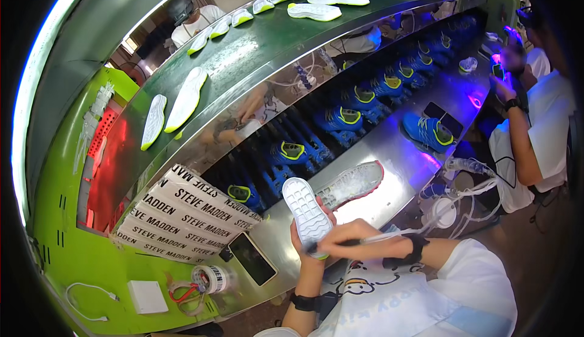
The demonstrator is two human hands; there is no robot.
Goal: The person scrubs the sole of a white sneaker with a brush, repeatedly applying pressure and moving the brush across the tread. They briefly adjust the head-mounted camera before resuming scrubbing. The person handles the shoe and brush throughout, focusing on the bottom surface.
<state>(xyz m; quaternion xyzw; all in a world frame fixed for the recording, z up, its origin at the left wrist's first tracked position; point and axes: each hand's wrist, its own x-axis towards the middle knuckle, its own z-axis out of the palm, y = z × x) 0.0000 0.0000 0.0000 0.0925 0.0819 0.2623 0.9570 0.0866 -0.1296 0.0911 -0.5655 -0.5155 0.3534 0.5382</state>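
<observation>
A white shoe sole with a grooved, patterned face stands tilted in my left hand, whose fingers wrap its edges. My right hand is closed around a slim tool with a dark tip, which looks like a brush. A thin white tube or handle runs out of that hand toward the right. The dark tip is at the lower end of the sole, and my fingers partly hide it. Just behind the sole, a greyish sole-shaped piece with a red rim lies on the metal bench.
Blue shoes line a dark rack beyond the bench; one blue shoe sits nearer. White soles lie on the green belt. A phone, tape roll and printed box are left. A co-worker works at right.
</observation>
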